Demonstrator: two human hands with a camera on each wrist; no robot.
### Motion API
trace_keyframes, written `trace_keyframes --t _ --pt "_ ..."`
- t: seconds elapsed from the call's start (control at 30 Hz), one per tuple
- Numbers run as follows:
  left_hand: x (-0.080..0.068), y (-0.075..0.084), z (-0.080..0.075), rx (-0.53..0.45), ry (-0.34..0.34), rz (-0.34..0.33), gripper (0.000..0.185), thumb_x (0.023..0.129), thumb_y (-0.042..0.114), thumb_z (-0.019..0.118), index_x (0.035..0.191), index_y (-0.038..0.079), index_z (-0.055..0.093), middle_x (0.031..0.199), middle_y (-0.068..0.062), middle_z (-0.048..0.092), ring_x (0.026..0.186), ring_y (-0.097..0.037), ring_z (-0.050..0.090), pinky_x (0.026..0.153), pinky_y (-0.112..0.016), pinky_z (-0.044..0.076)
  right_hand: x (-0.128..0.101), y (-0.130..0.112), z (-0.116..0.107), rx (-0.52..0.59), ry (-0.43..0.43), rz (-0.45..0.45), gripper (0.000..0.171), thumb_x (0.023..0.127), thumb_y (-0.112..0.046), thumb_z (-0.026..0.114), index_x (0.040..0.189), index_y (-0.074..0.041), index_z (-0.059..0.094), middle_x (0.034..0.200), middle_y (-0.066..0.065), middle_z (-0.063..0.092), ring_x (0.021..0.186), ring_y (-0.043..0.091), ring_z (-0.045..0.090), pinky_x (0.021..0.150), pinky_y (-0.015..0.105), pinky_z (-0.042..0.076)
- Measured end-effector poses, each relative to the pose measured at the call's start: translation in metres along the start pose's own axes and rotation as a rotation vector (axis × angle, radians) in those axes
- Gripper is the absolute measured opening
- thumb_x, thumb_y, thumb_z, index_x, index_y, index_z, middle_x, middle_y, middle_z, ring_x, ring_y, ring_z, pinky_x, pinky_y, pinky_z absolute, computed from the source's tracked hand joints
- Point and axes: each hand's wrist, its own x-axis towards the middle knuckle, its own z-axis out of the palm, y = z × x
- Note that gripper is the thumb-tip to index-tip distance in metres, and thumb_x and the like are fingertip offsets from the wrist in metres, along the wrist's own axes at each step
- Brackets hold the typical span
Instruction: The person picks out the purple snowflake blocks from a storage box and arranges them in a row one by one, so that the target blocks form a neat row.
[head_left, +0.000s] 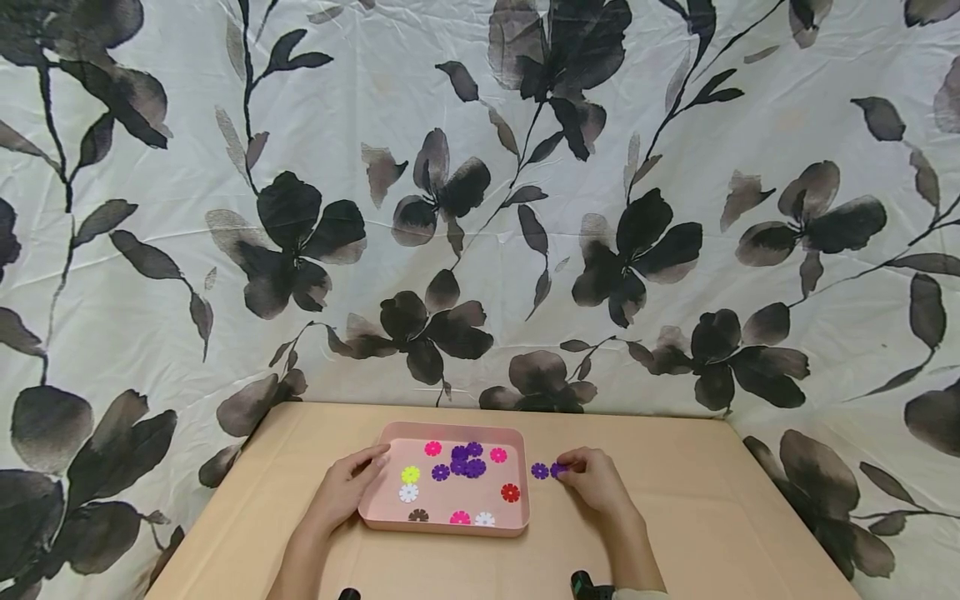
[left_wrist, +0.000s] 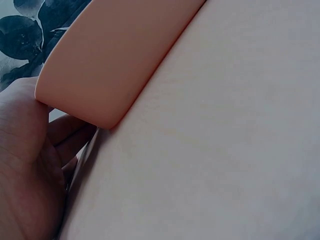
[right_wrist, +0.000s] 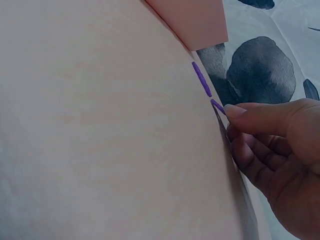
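Between thumb and fingers, my right hand (head_left: 596,483) pinches a purple notched flower-shaped disc (right_wrist: 217,105), right of the tray. A second purple disc (head_left: 539,471) is just to its left; their edges come close, and I cannot tell whether they are joined. My left hand (head_left: 347,487) holds the left side of a shallow pink tray (head_left: 450,530), thumb at the rim and fingers by the outer wall. Inside the tray, several purple discs (head_left: 459,465) cluster near the middle. Around them are pink, yellow (head_left: 410,474), white, brown and red (head_left: 510,492) discs.
The tray stands on a light tan tabletop (head_left: 697,500). Behind the table hangs a white cloth (head_left: 525,275) with dark floral print. Dark objects (head_left: 588,586) show near the wrists at the bottom of the head view.
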Motion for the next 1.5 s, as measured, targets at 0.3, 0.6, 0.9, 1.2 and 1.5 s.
trace_keyframes --t 0.3,0.6,0.9,1.2,1.5 --pt "0.002 -0.001 0.002 0.005 0.012 -0.003 0.042 0.104 0.039 0.064 0.141 0.019 0.066 0.153 -0.012 0.057 0.149 -0.035 0.044 0.124 -0.054 0.036 0.008 0.006 0.0 -0.029 -0.004 -0.015 0.016 0.087 0.005 0.077 0.1 -0.004 0.079 0.091 0.006 0.075 0.08 0.014 0.063 0.072 0.025 0.054" --pt "0.002 -0.001 0.003 0.01 0.02 -0.011 0.041 0.105 0.038 0.063 0.141 0.02 0.066 0.154 -0.011 0.056 0.15 -0.034 0.043 0.125 -0.053 0.035 0.015 -0.005 -0.001 0.057 0.028 0.04 0.024 0.095 -0.004 0.074 0.119 -0.005 0.075 0.103 0.007 0.073 0.086 0.019 0.06 0.068 0.023 0.055" --pt "0.003 0.001 0.005 0.001 0.032 -0.017 0.041 0.104 0.038 0.063 0.141 0.02 0.067 0.153 -0.01 0.057 0.15 -0.033 0.045 0.124 -0.052 0.036 0.022 -0.052 0.01 0.163 0.036 -0.131 0.035 0.094 -0.008 0.076 0.129 -0.012 0.072 0.12 0.012 0.071 0.096 0.018 0.064 0.082 0.02 0.057" --pt "0.006 0.002 0.009 -0.01 0.031 -0.014 0.041 0.104 0.038 0.064 0.141 0.019 0.066 0.154 -0.009 0.057 0.15 -0.033 0.044 0.125 -0.052 0.035 0.02 -0.082 0.044 0.151 -0.089 -0.173 0.037 0.095 -0.006 0.074 0.131 -0.018 0.071 0.121 0.005 0.069 0.099 0.018 0.063 0.081 0.019 0.058" --pt "0.009 0.003 0.013 -0.002 0.042 -0.013 0.041 0.105 0.037 0.064 0.141 0.019 0.066 0.154 -0.01 0.056 0.15 -0.033 0.044 0.125 -0.052 0.035 0.02 -0.08 0.081 -0.038 -0.172 -0.33 0.034 0.094 -0.009 0.077 0.128 -0.009 0.073 0.12 0.009 0.07 0.094 0.018 0.062 0.079 0.024 0.057"
